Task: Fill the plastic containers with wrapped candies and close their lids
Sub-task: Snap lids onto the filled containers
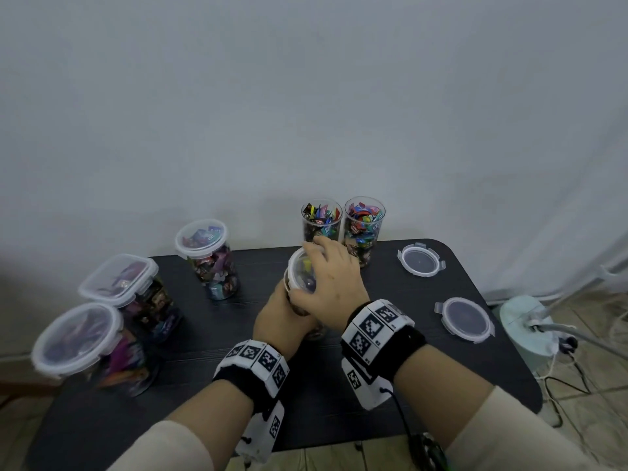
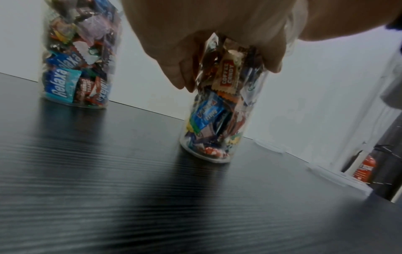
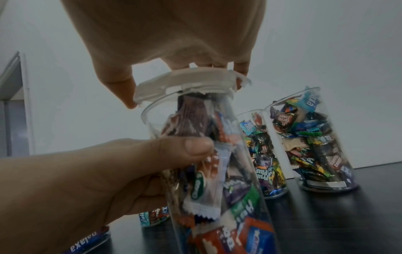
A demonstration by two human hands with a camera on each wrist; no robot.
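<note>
A clear tall container (image 3: 217,171) full of wrapped candies stands mid-table. My left hand (image 1: 285,311) grips its body, thumb (image 3: 195,146) across the front. My right hand (image 1: 311,266) holds a white-rimmed round lid (image 3: 185,84) on its mouth. The lid sits tilted, its near-left edge above the rim. In the left wrist view my left fingers (image 2: 174,68) wrap the upper part of this container (image 2: 215,111). Two filled containers without lids (image 1: 321,220) (image 1: 364,226) stand just behind. Two loose lids (image 1: 421,260) (image 1: 465,319) lie to the right.
Three lidded, filled containers (image 1: 207,256) (image 1: 132,290) (image 1: 91,348) line the left side of the black table (image 1: 441,368). A wall rises right behind the table. A pale fan base (image 1: 526,321) and cables sit on the floor at right.
</note>
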